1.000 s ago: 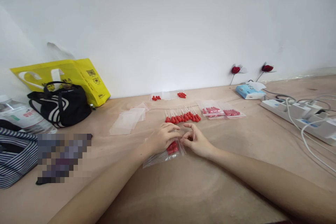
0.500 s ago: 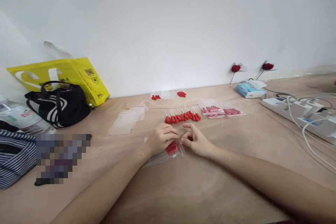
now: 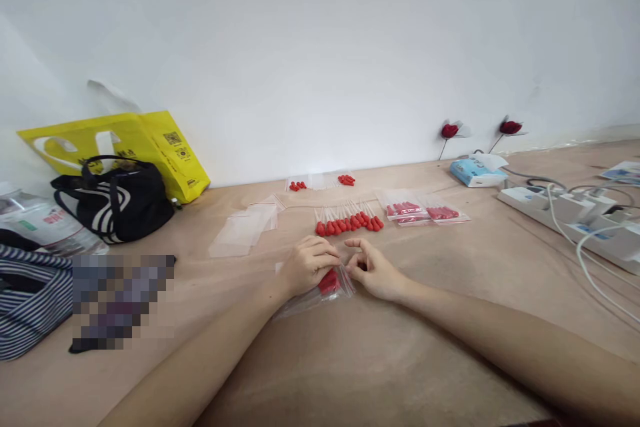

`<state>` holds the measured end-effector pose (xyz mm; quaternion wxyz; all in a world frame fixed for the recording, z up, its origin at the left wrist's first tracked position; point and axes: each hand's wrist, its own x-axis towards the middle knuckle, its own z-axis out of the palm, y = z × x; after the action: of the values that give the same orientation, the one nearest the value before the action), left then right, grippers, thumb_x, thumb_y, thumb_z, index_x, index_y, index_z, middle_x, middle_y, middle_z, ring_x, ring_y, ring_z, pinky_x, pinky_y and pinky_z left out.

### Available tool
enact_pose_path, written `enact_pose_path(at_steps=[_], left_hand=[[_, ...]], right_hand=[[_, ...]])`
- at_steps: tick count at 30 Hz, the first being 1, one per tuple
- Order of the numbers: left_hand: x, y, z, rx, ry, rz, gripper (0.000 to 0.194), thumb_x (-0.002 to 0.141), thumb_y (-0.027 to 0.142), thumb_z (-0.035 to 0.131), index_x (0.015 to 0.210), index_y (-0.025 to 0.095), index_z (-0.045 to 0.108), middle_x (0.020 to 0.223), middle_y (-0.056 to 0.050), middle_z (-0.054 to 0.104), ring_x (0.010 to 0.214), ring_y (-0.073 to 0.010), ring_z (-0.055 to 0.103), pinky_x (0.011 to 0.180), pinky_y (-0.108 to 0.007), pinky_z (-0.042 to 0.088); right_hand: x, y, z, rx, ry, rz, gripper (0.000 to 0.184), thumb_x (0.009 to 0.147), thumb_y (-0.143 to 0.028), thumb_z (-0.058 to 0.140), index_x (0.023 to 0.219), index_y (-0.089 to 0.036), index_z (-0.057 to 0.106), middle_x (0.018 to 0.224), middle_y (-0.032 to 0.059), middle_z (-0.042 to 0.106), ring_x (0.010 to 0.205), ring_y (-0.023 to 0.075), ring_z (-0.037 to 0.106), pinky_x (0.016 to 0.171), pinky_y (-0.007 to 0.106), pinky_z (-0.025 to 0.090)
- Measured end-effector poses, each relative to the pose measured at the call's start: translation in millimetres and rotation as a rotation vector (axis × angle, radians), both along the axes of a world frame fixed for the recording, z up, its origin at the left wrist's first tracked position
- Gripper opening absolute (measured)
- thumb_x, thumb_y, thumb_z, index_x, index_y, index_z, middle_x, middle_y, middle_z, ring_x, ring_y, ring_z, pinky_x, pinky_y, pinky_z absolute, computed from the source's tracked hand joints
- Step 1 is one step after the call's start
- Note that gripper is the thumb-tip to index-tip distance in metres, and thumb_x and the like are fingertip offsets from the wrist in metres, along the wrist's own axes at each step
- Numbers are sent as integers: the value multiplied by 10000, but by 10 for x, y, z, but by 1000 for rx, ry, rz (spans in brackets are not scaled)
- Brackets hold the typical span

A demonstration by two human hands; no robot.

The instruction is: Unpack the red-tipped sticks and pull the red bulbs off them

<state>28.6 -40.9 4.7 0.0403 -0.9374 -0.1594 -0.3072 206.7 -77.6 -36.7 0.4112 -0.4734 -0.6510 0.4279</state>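
A clear zip bag [image 3: 300,305] with red pieces [image 3: 329,282] inside lies on the table in front of me. My left hand [image 3: 311,265] is closed over its upper part, fingers bent down onto the plastic. At the bag's right edge, my right hand [image 3: 373,269] pinches the plastic by the zip strip, its index finger arched above the thumb. The fingertips' exact contact is partly hidden. Just beyond my hands, several red-headed white sticks [image 3: 349,221] lie side by side in a row, heads toward me.
Flat clear bags [image 3: 240,230] lie to the left, filled zip bags [image 3: 425,208] to the right. Small red pieces [image 3: 346,180] rest by the wall. A tissue pack [image 3: 475,173], a power strip [image 3: 590,220] with cables, a black bag [image 3: 113,203] and a yellow bag [image 3: 175,160] stand around.
The hands stay at the same bag. My right fingers have shifted slightly, and the bag's right edge has moved a little to the right. The view has swung slightly.
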Motion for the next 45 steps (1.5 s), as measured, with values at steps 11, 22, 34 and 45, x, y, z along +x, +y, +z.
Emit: enact_pose_path(at_steps=[11,22,34,45], left_hand=[[-4,-20,-20,-94,-21,8,216,798,66,395,794,158,590,827,-37,652,772,-124,575,723,-257,466],[-13,12,7,-110,9,-5,207,835,103,375,802,157,571,833,-37,643,773,-112,580,713,-227,468],[14,36,84,313,301,-89,272,873,125,348,668,156,525,739,-14,607,782,-124,522,729,-262,406],[-15,88,142,192,270,-143,297,868,97,317,672,155,533,727,-29,612,828,-125,544,861,-299,417]], right_hand=[[83,-105,196,520,-441,77,242,718,-57,414,835,-202,569,722,-21,612,672,109,526,742,315,328],[98,129,190,1385,-848,-50,231,836,-134,427,668,-207,568,564,-58,521,612,84,393,900,382,208],[90,144,216,1393,-935,67,315,863,-114,327,610,-187,500,546,-59,442,600,85,352,921,408,158],[91,177,260,1354,-955,144,310,848,-82,316,636,-178,521,593,-42,499,625,94,392,907,395,164]])
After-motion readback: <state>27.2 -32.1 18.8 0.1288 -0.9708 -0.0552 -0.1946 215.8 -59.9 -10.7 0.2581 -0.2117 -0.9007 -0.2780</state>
